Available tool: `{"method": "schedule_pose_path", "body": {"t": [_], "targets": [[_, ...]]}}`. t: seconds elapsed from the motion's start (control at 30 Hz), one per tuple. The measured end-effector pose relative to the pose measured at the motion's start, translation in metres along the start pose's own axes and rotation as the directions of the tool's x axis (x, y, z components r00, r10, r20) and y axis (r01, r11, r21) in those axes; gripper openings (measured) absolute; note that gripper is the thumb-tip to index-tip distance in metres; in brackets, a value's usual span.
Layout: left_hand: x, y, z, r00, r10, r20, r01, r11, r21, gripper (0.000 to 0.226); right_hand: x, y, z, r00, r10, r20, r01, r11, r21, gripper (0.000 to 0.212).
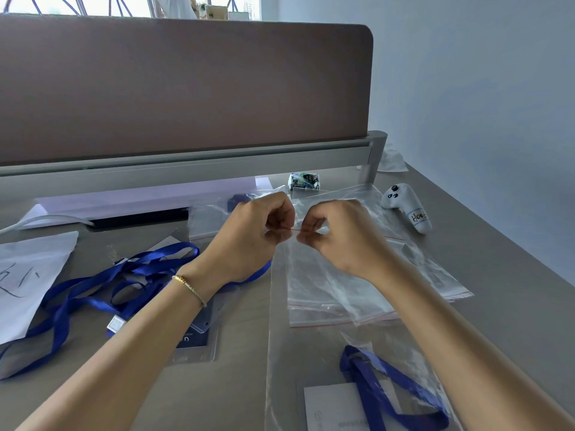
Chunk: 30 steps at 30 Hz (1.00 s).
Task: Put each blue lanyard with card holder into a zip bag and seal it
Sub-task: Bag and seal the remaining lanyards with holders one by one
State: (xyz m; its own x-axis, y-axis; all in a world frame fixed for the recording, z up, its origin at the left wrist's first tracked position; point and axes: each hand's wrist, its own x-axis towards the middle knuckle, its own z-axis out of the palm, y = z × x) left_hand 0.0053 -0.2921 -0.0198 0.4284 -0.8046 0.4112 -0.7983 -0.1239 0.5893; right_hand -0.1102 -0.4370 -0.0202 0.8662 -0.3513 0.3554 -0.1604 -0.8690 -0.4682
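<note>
A clear zip bag (311, 353) with a red seal line hung upright, pinched at its top edge, holding a blue lanyard (382, 390) and its white card holder (333, 405) at the bottom. More blue lanyards (102, 281) lay tangled on the bench at left, and empty zip bags (357, 293) lay stacked at right.

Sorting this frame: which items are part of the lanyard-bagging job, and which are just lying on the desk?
Job: held zip bag with a lanyard inside, left hand, right hand, loose lanyards, spare bags.
Lying about: white controller, handwritten paper.
</note>
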Motion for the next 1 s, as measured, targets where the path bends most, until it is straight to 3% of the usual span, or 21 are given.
{"method": "schedule_pose_path", "body": {"t": [0.2,0.33,0.53,0.7,0.83,1.0], "targets": [[-0.002,0.001,-0.001,0.999,-0.039,0.023,0.039,0.999,0.022,0.023,-0.002,-0.006,0.001,0.998,-0.067,-0.021,0.065,0.994,-0.083,0.002],[-0.001,0.0,0.0,1.0,-0.016,0.009,0.014,0.981,0.192,0.009,-0.003,-0.008,0.002,0.996,-0.09,-0.023,0.086,0.987,-0.136,0.004],[-0.001,0.003,-0.004,0.998,-0.05,-0.042,0.059,0.967,0.247,0.017,0.0,-0.004,-0.001,1.0,-0.027,-0.015,0.026,0.996,-0.086,0.005],[-0.001,0.004,-0.007,0.997,-0.071,0.001,0.068,0.962,0.265,0.025,-0.002,-0.008,0.001,0.998,-0.064,0.0,0.064,0.99,-0.124,0.003],[0.0,-0.001,-0.012,0.991,-0.129,-0.019,0.129,0.948,0.291,0.023,0.0,-0.001,-0.005,0.999,-0.03,-0.03,0.026,0.993,-0.113,0.006],[-0.002,-0.002,-0.012,0.994,-0.103,0.042,0.085,0.946,0.313,0.016,0.0,-0.002,-0.001,0.996,-0.077,-0.033,0.068,0.972,-0.226,0.015]]}}
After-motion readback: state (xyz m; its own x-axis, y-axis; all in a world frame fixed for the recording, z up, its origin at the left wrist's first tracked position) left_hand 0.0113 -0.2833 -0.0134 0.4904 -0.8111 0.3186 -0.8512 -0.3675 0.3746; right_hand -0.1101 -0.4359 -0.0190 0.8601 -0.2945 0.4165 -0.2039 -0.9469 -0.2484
